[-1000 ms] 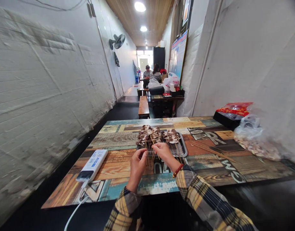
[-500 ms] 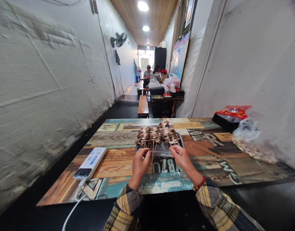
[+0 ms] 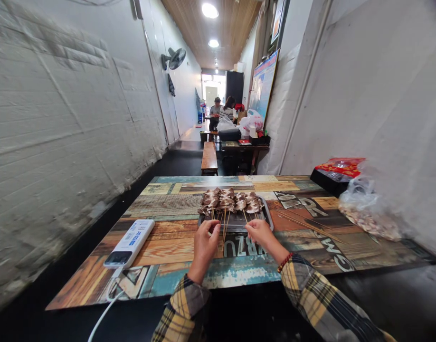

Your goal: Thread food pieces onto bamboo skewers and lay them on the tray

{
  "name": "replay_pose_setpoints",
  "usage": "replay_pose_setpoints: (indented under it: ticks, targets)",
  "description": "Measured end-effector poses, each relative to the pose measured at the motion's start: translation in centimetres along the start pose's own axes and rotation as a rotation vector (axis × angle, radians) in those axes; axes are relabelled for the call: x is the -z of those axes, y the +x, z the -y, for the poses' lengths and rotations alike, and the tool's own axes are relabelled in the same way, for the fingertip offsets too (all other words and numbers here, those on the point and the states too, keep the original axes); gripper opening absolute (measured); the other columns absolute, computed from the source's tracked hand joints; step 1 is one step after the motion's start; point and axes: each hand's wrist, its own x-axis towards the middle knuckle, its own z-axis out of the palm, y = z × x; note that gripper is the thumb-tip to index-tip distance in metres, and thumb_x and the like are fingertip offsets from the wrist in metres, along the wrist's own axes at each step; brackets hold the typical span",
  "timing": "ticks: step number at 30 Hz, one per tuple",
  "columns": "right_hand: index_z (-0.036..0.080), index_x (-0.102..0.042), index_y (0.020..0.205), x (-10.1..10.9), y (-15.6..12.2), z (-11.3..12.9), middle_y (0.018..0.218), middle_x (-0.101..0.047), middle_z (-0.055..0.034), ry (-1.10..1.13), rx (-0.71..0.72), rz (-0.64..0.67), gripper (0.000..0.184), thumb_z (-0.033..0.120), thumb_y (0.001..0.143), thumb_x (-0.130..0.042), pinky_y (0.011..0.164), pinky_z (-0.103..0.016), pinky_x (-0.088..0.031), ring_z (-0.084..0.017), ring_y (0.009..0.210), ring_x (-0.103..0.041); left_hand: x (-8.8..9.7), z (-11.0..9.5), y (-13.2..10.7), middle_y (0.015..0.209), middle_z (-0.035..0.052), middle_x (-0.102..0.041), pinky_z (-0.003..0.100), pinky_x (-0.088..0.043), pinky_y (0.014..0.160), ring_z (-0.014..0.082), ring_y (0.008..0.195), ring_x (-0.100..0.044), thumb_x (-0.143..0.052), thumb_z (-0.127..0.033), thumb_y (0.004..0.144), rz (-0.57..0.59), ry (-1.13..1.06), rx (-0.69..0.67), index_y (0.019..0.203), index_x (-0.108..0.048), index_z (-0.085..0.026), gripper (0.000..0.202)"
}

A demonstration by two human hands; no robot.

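Observation:
Skewers of brown-and-white mushroom pieces point(image 3: 225, 199) lie side by side on a dark rectangular tray point(image 3: 271, 222), with their thin sticks pointing towards me. My left hand point(image 3: 205, 244) is closed at the tray's near left edge, thumb and fingers pinching the stick end of a mushroom skewer. Several other sticks point(image 3: 225, 230) stick out just right of its fingertips. At the tray's near right side, my right hand point(image 3: 262, 236) pinches the stick of another mushroom skewer point(image 3: 241, 203). Its palm side is hidden from view.
Bare skewer sticks point(image 3: 310, 224) lie on the patterned table right of the tray. A clear bag of pale pieces point(image 3: 367, 213) and a black box with a red packet point(image 3: 332, 175) stand far right. A white power strip point(image 3: 130, 243) with cable lies left. Two people sit beyond.
My right hand has moved left and slightly down with its skewer, whose mushrooms now lie level with the others on the tray. My left hand stays almost in place. The view has shifted slightly.

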Motion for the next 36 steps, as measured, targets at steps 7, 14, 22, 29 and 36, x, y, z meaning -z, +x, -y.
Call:
replay_pose_setpoints:
  ticks: [7, 14, 22, 29, 36]
  targets:
    - [0.017, -0.066, 0.064, 1.5, -0.4, 1.6, 0.056, -0.067, -0.0030, -0.092, 0.037, 0.065, 0.022, 0.027, 0.081, -0.056, 0.045, -0.021, -0.037, -0.014, 0.045, -0.059, 0.4, 0.4, 0.0, 0.079, 0.0050, -0.067, 0.028, -0.046, 0.066, 0.0172, 0.071, -0.060, -0.055, -0.034, 0.082, -0.008, -0.012, 0.014, 0.086, -0.069, -0.018, 0.021]
    - [0.019, -0.072, 0.079, 1.1, -1.5, 4.7, 0.077, -0.073, -0.0062, -0.313, 0.325, -0.017, 0.026, 0.030, 0.089, -0.050, 0.063, -0.023, -0.039, -0.018, 0.074, -0.066, 0.6, 1.8, 0.1, 0.084, 0.0064, -0.066, 0.029, -0.046, 0.067, 0.0185, 0.075, -0.061, -0.054, -0.036, 0.083, -0.055, -0.041, 0.035, 0.091, -0.067, -0.017, 0.024]
    - [0.015, -0.073, 0.071, -4.4, 1.2, 6.1, 0.071, -0.072, -0.0076, -0.148, 0.135, -0.048, 0.023, 0.033, 0.080, -0.060, 0.059, -0.023, -0.037, -0.018, 0.069, -0.065, 0.4, 3.1, 0.1, 0.075, 0.0031, -0.059, 0.032, -0.047, 0.068, 0.0186, 0.070, -0.058, -0.055, -0.033, 0.081, -0.029, 0.123, 0.008, 0.096, -0.061, -0.016, 0.024]
    - [0.015, -0.067, 0.064, -5.1, 1.8, 5.9, 0.053, -0.065, -0.0011, 0.007, 0.064, -0.042, 0.020, 0.020, 0.077, -0.052, 0.048, -0.018, -0.038, -0.012, 0.048, -0.060, 0.2, 3.2, 0.2, 0.076, 0.0038, -0.060, 0.033, -0.047, 0.068, 0.0199, 0.070, -0.058, -0.055, -0.033, 0.079, 0.021, 0.143, 0.028, 0.099, -0.060, -0.015, 0.027]
    - [0.016, -0.061, 0.076, -2.2, 0.4, 4.3, 0.056, -0.064, 0.0006, 0.120, 0.066, -0.068, 0.020, 0.029, 0.081, -0.046, 0.041, -0.017, -0.040, -0.010, 0.042, -0.057, 0.0, 3.0, -0.1, 0.079, 0.0046, -0.062, 0.033, -0.046, 0.069, 0.0198, 0.072, -0.059, -0.054, -0.031, 0.079, 0.036, 0.116, 0.054, 0.101, -0.059, -0.015, 0.028]
